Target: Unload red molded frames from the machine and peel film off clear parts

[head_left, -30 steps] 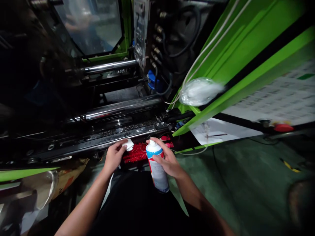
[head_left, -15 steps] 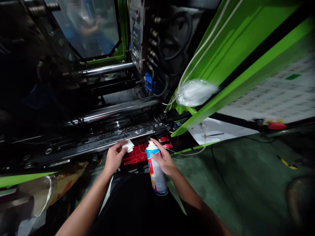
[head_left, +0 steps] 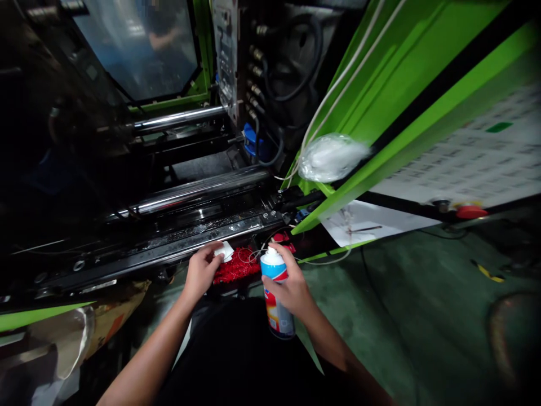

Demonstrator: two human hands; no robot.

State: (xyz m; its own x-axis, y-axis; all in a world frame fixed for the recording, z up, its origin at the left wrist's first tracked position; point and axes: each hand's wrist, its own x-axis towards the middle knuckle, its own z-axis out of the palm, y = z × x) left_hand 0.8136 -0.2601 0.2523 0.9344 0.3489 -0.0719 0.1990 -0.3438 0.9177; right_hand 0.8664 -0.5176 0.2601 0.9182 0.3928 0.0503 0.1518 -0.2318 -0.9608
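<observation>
My right hand (head_left: 291,287) grips a white, blue and red spray can (head_left: 276,299) upright, with a finger over its white nozzle top. My left hand (head_left: 202,273) pinches a small white cap or wad (head_left: 225,251) at the edge of the machine's black rail (head_left: 169,248). Between the two hands lies a bunch of red material (head_left: 234,268) with thin white wire over it. Both hands are low in front of my dark clothing.
A green moulding machine stands open, with chrome tie bars (head_left: 194,189), black hoses (head_left: 291,62) and a green door panel (head_left: 406,96) on the right. A clear plastic bag (head_left: 329,158) hangs from white cables. A red stop button (head_left: 470,212) sits below printed sheets. A person is reflected in the far window (head_left: 139,51).
The spray can has moved slightly right and lower in my right hand. My left hand has shifted a little right along the rail, still holding the white piece.
</observation>
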